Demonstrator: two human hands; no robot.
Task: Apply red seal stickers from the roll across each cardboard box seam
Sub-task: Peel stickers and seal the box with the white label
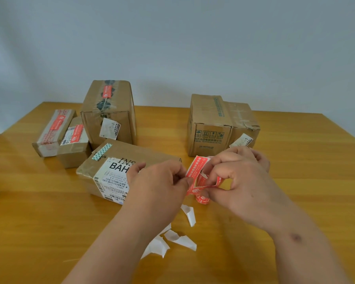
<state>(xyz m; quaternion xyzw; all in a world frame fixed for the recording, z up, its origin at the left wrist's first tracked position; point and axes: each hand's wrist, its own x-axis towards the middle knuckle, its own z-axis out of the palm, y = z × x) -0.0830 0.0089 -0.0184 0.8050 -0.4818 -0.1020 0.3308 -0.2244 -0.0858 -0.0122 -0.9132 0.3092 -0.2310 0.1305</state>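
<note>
A: So, what are the hands doing?

B: Both hands are raised together over the wooden bench (295, 181). The left hand (160, 179) pinches one end of a red seal sticker (196, 171). The right hand (240, 177) is curled around the roll (203, 198) and its trailing strip, just beside the left.

A: How will that sticker handle?

B: Likely very light, thin and floppy; it bends in a loop between the fingers. The adhesive side may cling to skin or fold on itself, so it seems best held by its ends or edges.

A: Where are the boxes?

B: Just beyond the left hand lies a flat cardboard box (119, 171) with a white shipping label and no red seal visible. Farther off beyond the left hand stand a tall box (109, 111) and two small boxes (62, 134), each with a red seal on top. Beyond the right hand stand two more boxes (219, 124) with no red seal showing. All are closed; their contents cannot be seen.

A: Anything else?

B: Torn white backing scraps (172, 236) lie on the bench between the forearms.
</note>
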